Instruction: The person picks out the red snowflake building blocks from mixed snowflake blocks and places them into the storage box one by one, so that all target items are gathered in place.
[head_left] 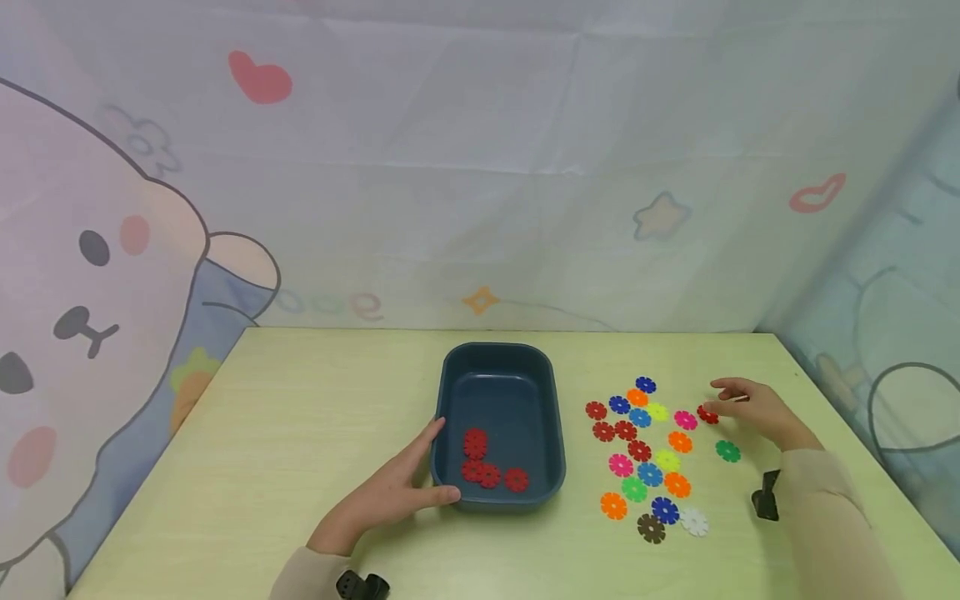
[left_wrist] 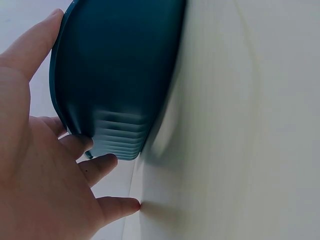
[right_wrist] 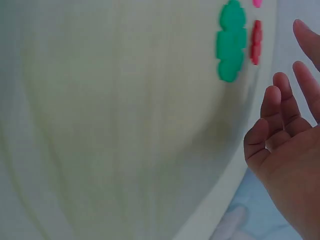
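Observation:
My left hand (head_left: 390,492) holds the near left corner of a dark blue plastic bin (head_left: 498,506), thumb at the near rim and fingers along the left side. In the left wrist view, the bin's ribbed wall (left_wrist: 120,132) shows beside the bent fingers. Several red snowflake discs (head_left: 516,480) lie inside the bin, near its front. On the right, my right hand (head_left: 757,408) hovers with thumb and fingers apart over a red snowflake disc (head_left: 707,415), partly covering it. In the right wrist view, nothing shows between the fingers, and a green snowflake disc (right_wrist: 231,42) lies nearby.
Snowflake discs in many colours are scattered between bin and right hand, among them a pink disc (head_left: 686,420), an orange disc (head_left: 613,506), a brown disc (head_left: 651,528) and a white disc (head_left: 694,522). A printed cloth (head_left: 450,208) hangs behind the pale table (head_left: 315,392).

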